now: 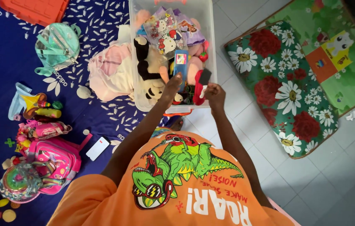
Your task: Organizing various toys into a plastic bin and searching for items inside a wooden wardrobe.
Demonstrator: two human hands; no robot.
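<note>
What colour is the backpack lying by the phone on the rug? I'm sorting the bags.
Bright pink backpack, seen in the head view, left of the white phone.

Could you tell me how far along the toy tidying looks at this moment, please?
Partly done. The clear bin already holds plush toys and pouches. In hand: the left hand grips a blue box, the right hand a small dark toy, both at the bin. Left: the teal backpack, pink backpack and small toys on the blue mat.

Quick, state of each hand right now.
Left hand: closed on a blue flat box over the clear bin.
Right hand: closed on a small dark-headed brush.
</note>
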